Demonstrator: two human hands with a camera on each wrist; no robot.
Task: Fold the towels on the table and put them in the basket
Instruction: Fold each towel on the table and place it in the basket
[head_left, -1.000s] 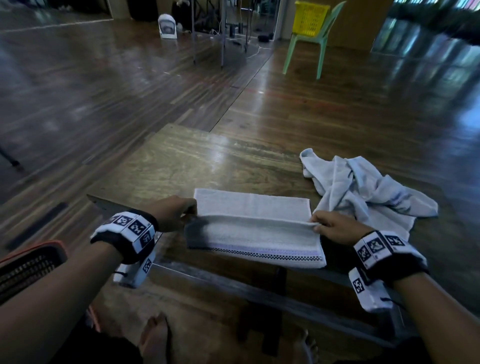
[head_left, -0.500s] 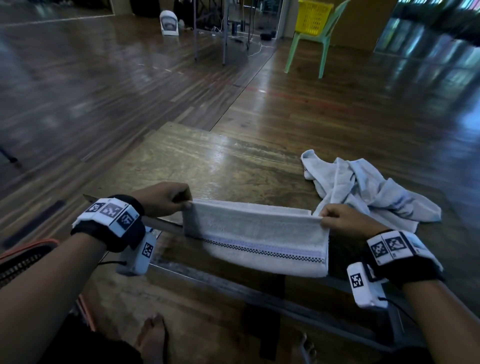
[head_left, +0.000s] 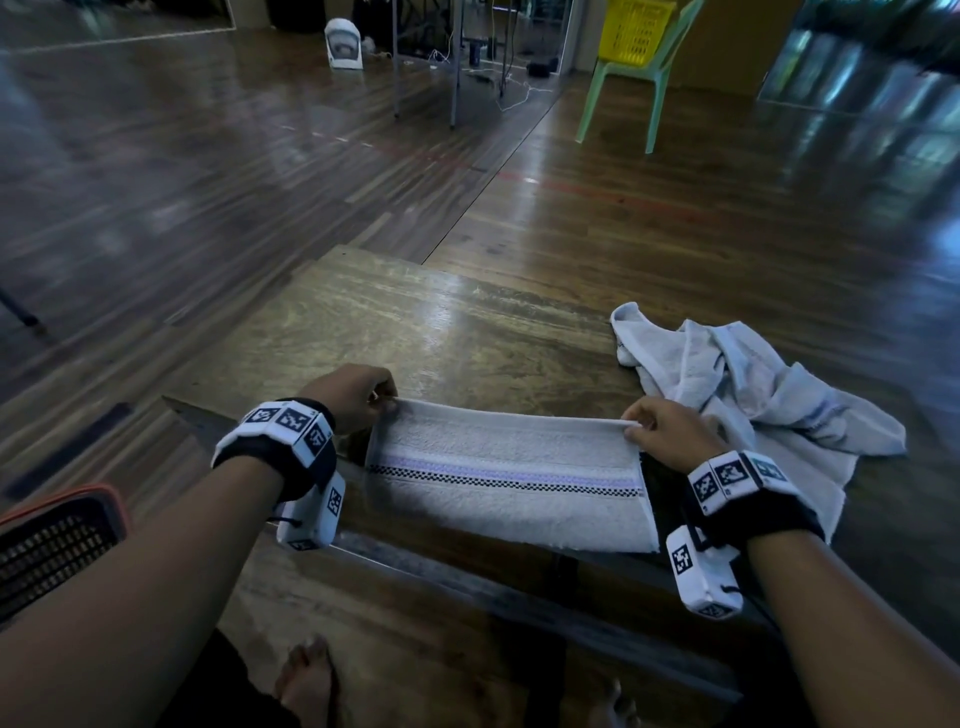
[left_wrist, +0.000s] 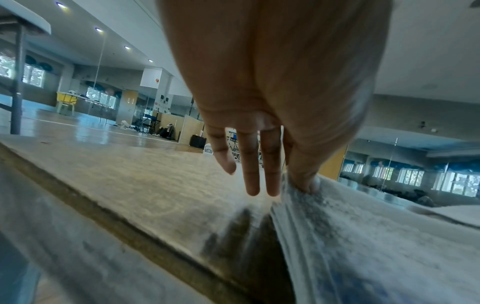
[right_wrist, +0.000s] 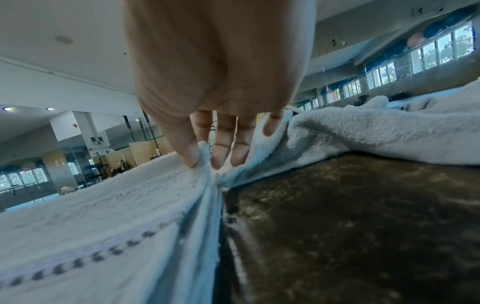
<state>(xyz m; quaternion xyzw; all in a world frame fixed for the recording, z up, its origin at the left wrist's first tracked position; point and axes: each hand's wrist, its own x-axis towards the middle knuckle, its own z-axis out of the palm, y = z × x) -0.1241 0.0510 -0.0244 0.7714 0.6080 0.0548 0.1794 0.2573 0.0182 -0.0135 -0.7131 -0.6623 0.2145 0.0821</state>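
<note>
Towel lies lengthwise along the table's near edge, left hand and right hand pinching its far corners.

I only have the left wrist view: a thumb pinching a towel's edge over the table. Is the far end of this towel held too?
Observer: Yes, the right hand pinches the opposite end of the folded towel.
Operator: Any other towels to fold?
Observer: One crumpled towel lies on the table, right beside the right hand.
Operator: Where's the basket?
Observer: A dark basket with an orange rim sits low on the person's left, off the table.
</note>
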